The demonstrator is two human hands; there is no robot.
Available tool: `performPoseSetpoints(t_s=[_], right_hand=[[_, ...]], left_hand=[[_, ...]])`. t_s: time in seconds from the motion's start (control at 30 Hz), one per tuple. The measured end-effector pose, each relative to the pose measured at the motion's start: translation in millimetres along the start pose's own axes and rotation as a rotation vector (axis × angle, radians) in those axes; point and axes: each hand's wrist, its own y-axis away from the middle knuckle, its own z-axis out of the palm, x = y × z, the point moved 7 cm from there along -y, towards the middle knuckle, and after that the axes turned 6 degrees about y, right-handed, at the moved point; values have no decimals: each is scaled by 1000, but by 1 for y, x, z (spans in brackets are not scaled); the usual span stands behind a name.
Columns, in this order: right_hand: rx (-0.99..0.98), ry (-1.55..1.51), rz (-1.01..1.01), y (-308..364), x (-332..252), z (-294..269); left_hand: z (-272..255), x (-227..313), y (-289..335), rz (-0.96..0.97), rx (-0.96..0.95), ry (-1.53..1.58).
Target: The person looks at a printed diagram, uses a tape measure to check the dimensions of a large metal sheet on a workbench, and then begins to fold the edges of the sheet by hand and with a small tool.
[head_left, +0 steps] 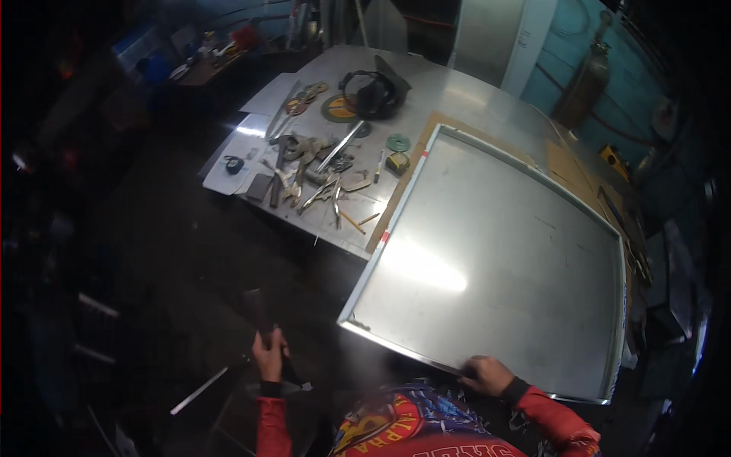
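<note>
A large shiny metal sheet [495, 259] with folded rims lies on the workbench, overhanging its near edge. My right hand [487, 375] grips the sheet's near rim, fingers curled over the edge. My left hand [269, 355] is down to the left of the bench, closed around a dark handle-like tool [257, 311] that points up and away; what kind of tool it is cannot be made out in the dim light. Both forearms wear red sleeves.
The grey workbench [449, 91] carries scattered hand tools [312, 179], round discs [339, 109], a dark welding mask [375, 93] and a tape measure [397, 162]. A brown board [426, 133] lies under the sheet. A gas cylinder [585, 84] stands at back right. A thin metal strip [199, 391] lies low left.
</note>
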Motion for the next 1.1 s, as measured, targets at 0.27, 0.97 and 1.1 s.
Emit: performPoseSetpoints(t_s=[0.27, 0.97, 1.1], right_hand=[[146, 143, 222, 97, -80, -186], [1134, 589, 236, 72, -28, -687], [1259, 1139, -150, -22, -91, -692]], left_hand=[[222, 60, 12, -471, -1209, 650], [545, 447, -29, 131, -1217, 664], [620, 495, -72, 144, -1156, 730]])
